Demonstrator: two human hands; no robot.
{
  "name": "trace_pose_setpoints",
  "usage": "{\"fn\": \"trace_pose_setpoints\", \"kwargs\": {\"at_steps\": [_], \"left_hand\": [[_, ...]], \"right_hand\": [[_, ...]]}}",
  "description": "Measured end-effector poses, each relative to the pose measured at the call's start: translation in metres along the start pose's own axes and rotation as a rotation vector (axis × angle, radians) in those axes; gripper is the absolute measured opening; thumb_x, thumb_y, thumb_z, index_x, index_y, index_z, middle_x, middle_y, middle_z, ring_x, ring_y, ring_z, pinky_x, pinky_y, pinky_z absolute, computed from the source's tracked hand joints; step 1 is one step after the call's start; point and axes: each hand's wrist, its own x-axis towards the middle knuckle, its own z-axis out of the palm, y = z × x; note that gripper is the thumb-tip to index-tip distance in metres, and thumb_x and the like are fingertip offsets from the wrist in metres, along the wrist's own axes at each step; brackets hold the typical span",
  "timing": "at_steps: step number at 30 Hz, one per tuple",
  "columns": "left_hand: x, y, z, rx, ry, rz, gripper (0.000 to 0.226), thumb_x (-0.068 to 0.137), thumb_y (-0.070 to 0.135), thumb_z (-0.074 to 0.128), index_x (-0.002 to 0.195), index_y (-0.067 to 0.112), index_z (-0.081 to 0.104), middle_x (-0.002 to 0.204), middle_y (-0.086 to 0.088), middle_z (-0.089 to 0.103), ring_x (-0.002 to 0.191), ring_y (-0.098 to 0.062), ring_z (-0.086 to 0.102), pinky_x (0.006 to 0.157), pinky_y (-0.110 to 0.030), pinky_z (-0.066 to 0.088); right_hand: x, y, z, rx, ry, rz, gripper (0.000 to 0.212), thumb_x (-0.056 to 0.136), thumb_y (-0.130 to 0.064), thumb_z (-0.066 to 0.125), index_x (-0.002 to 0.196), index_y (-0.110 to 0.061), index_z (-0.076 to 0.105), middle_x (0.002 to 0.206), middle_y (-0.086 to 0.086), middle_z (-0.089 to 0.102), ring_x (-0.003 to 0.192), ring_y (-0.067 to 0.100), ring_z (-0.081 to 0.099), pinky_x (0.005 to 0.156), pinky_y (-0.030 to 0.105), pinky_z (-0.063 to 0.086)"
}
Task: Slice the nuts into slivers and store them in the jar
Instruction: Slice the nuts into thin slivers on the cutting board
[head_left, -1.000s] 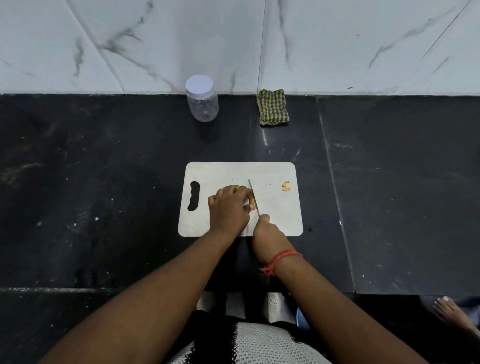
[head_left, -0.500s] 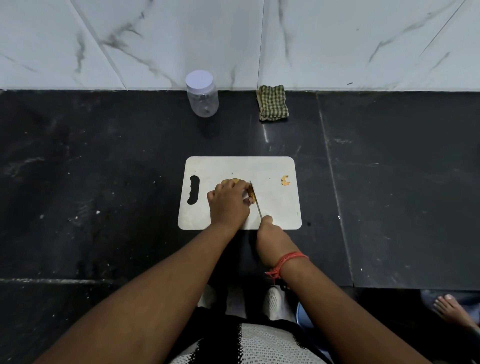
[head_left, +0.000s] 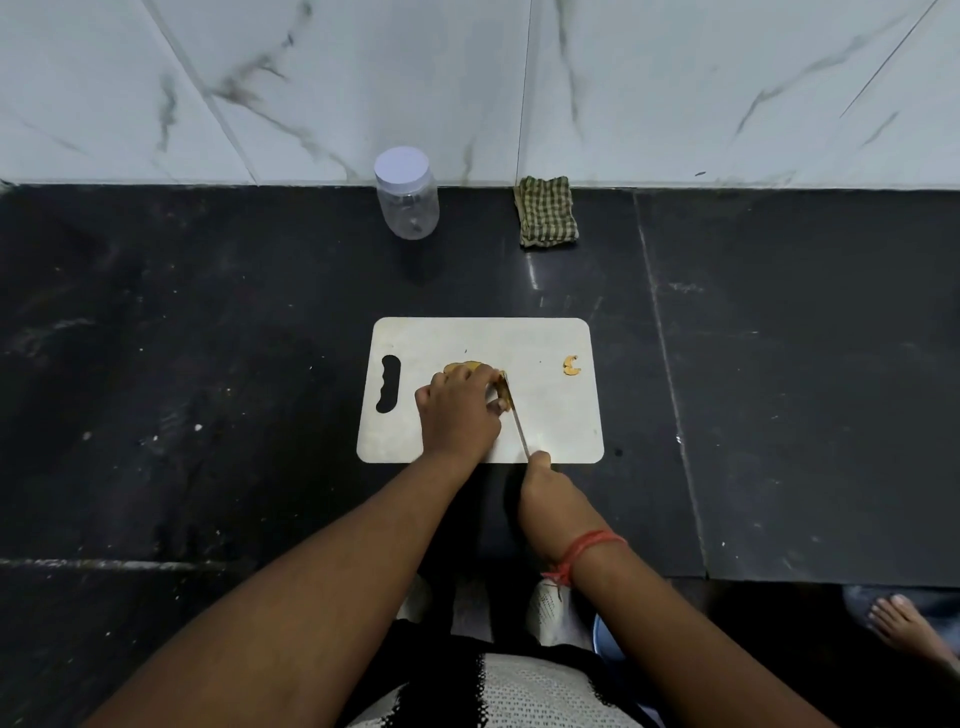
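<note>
Mid-board (head_left: 550, 415), our left hand (head_left: 460, 410) pinched yellow nuts (head_left: 462, 368), and our right hand (head_left: 545, 488) gripped the knife (head_left: 517, 421), well apart from the jar (head_left: 408, 200).

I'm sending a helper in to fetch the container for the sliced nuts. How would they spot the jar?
Look along the white marble wall where it meets the black counter, straight beyond the pale cutting board. The jar stands there upright, left of a folded green checked cloth. It is the only clear container, capped by a white lid.
</note>
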Motion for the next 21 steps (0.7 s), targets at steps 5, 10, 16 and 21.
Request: {"fn": "trace_pose_setpoints", "kwargs": {"at_steps": [5, 10, 16, 21], "left_hand": [[-0.002, -0.003, 0.002, 0.013, 0.001, 0.000, 0.033, 0.092, 0.033, 0.065, 0.125, 0.033, 0.060, 0.127, 0.007, 0.060, 0.117, -0.024, 0.050, 0.097, -0.040, 0.031], [0.000, 0.001, 0.000, 0.013, -0.004, 0.003, 0.034, 0.092, 0.035, 0.065, 0.126, 0.032, 0.060, 0.127, 0.006, 0.060, 0.118, -0.025, 0.049, 0.097, -0.040, 0.032], [-0.001, 0.000, 0.001, -0.009, 0.007, -0.013, 0.032, 0.092, 0.034, 0.067, 0.122, 0.031, 0.061, 0.127, 0.007, 0.061, 0.118, -0.024, 0.050, 0.096, -0.039, 0.031], [-0.002, -0.001, 0.002, -0.008, 0.009, -0.010, 0.032, 0.091, 0.034, 0.068, 0.122, 0.032, 0.061, 0.124, 0.007, 0.062, 0.116, -0.024, 0.051, 0.095, -0.040, 0.032]], "right_hand": [[-0.005, -0.003, -0.001, 0.016, -0.025, -0.002, 0.021, 0.086, 0.009, 0.031, 0.097, -0.010, 0.031, 0.098, 0.022, 0.062, 0.076, 0.030, 0.053, 0.066, 0.034, 0.037], [0.006, -0.011, -0.013, 0.074, -0.002, 0.022, 0.018, 0.087, 0.005, 0.030, 0.098, -0.009, 0.036, 0.091, 0.018, 0.058, 0.076, 0.031, 0.051, 0.067, 0.036, 0.038], [-0.008, -0.003, -0.002, 0.078, -0.019, 0.048, 0.021, 0.086, 0.007, 0.031, 0.101, -0.007, 0.035, 0.097, 0.022, 0.062, 0.074, 0.031, 0.051, 0.065, 0.036, 0.039], [-0.011, -0.002, 0.001, 0.075, -0.035, 0.063, 0.026, 0.085, 0.007, 0.030, 0.107, -0.006, 0.035, 0.102, 0.024, 0.062, 0.082, 0.034, 0.055, 0.069, 0.037, 0.040]]}}
